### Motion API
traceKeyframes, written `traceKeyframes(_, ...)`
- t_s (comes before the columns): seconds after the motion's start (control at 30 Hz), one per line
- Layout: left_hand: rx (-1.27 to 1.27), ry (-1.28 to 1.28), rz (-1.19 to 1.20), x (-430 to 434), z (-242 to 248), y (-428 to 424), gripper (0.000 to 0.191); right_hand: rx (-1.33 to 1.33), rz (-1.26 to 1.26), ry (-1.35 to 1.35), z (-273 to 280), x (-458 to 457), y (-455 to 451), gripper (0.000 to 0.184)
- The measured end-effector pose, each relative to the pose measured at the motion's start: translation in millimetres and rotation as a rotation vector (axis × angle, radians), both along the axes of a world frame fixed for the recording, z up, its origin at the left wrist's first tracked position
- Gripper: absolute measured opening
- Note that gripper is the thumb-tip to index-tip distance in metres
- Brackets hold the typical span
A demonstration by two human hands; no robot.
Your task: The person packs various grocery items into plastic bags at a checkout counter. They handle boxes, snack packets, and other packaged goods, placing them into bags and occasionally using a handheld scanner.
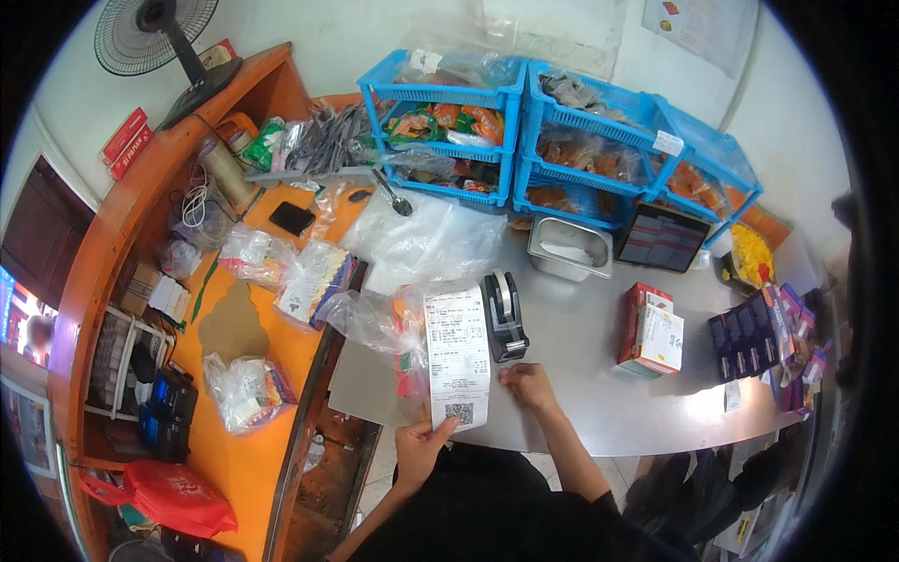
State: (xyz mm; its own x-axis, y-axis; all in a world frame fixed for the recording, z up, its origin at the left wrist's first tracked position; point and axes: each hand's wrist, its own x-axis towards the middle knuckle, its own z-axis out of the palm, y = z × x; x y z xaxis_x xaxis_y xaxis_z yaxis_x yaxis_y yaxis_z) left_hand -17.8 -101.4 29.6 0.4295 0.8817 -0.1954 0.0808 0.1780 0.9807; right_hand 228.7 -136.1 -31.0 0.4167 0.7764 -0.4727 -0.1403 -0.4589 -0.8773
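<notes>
My left hand [419, 449] pinches the lower edge of a long printed paper receipt [458, 351] between thumb and fingers. The receipt lies over a knotted clear plastic bag [407, 343] with a colourful box inside, on the steel tabletop. Just right of the paper stands a black tape dispenser [504, 319] carrying a roll of clear tape [501, 291]. My right hand [528, 386] hovers in front of the dispenser's cutting end, fingers curled. Whether a strip of tape is between those fingertips is too small to tell.
Blue stacked baskets [442, 151] line the back wall. A steel food pan [569, 246], a tablet [661, 237] and small cartons [650, 330] stand to the right. The orange counter [260, 449] at left bears bagged boxes [249, 393] and a red bag [179, 499].
</notes>
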Motion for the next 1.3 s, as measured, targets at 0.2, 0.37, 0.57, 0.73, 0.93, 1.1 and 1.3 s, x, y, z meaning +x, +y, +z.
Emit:
traceKeyframes(0.2, 0.033, 0.029, 0.038, 1.3, -0.6, -7.4, 0.025, 0.734, 0.004, 0.611, 45.9, -56.7, -41.5, 0.036)
traceKeyframes(0.37, -0.064, 0.021, -0.024, -10.7, 3.1, -5.0, 0.028, 0.098, -0.007, 0.244, 26.5, -115.4, -51.1, 0.031)
traceKeyframes(0.57, -0.116, 0.528, -0.073, -54.9, 45.6, 25.6, 0.042, 0.395, 0.074, -0.582, -11.6, -106.7, -28.8, 0.037)
traceKeyframes(0.73, 0.579, 0.637, 0.135, -35.3, 66.4, 58.1, 0.057, 0.817, 0.447, -1.048, -5.1, -49.9, -25.0, 0.038)
traceKeyframes(0.93, 0.824, 0.355, 0.139, 31.8, 70.7, 114.6, 0.068, 0.18, -0.194, -0.567, 31.0, 37.3, 51.6, 0.036)
traceKeyframes(1.1, 0.184, -0.504, 0.242, 46.2, 57.5, 119.9, 0.062, 0.324, -0.033, -0.511, 39.6, 37.2, 45.9, 0.04)
traceKeyframes(1.3, 0.395, -0.291, 0.311, 49.1, 38.7, 107.5, 0.074, 0.2, -0.145, -0.393, -2.6, -0.2, -5.3, 0.036)
